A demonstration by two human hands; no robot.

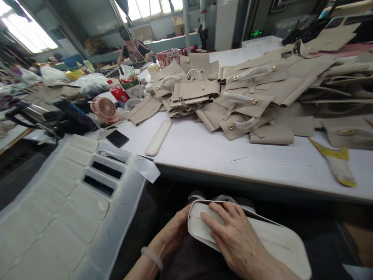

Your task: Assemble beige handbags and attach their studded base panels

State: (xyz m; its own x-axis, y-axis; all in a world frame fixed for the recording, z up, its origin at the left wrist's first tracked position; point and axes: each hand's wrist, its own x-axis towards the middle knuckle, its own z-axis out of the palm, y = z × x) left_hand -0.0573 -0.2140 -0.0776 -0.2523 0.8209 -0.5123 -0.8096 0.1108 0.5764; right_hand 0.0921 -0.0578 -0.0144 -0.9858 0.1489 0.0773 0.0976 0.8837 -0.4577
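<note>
A long white panel with rounded ends lies over my lap, below the table edge. It looks like a bag base piece, with a second layer and a dark gap showing along its far edge. My left hand grips the panel's left end; its fingertips are hidden behind the edge. Flat across the panel's top rests my right hand, fingers spread and pressing on the surface. On the table beyond lies a narrow strip-shaped piece with metal studs at its ends.
At left, a translucent plastic crate carries rows of similar white panels. Beige bag parts with wrapped handles are heaped across the white table. A phone, a pink fan and a yellow-grey scrap lie there. A co-worker sits further back.
</note>
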